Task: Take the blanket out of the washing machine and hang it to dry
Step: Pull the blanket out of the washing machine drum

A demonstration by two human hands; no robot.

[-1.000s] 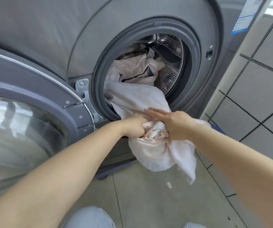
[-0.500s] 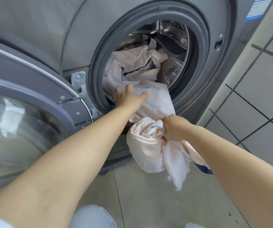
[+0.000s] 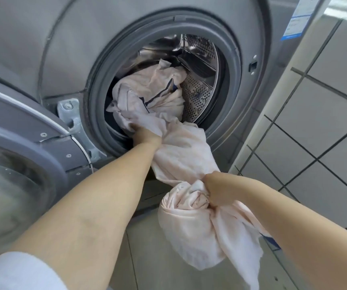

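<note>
Blanket point(image 3: 181, 155), pale pink with dark navy trim, runs as one long twisted rope from the drum point(image 3: 197, 95) down and out toward me. Long axis goes from about 11 o'clock inside the drum to about 5 o'clock by my right arm. Upper part is bunched inside the drum, middle drapes over the lower lip of the door seal point(image 3: 97, 114), lower end hangs free above the tiled floor point(image 3: 147, 258), not touching it as far as I can see.

My left hand point(image 3: 143, 132) is at the 7 o'clock edge of the drum opening, pushed in under the cloth. Fingers are buried in fabric; they seem curled into a fold of the blanket, but how tightly they close I cannot tell for sure.

My right hand point(image 3: 216, 189) is lower, at 5 o'clock from the opening, well outside the washing machine point(image 3: 53, 49). Fingers wrapped tight around a wadded knot of blanket, fist clamped on it. The loose tail falls below this fist, a blue corner peeking out behind my forearm.

Open door point(image 3: 28, 164) with its glass porthole sits at 9 o'clock. Tiled wall point(image 3: 325, 132) at 3 o'clock.
</note>
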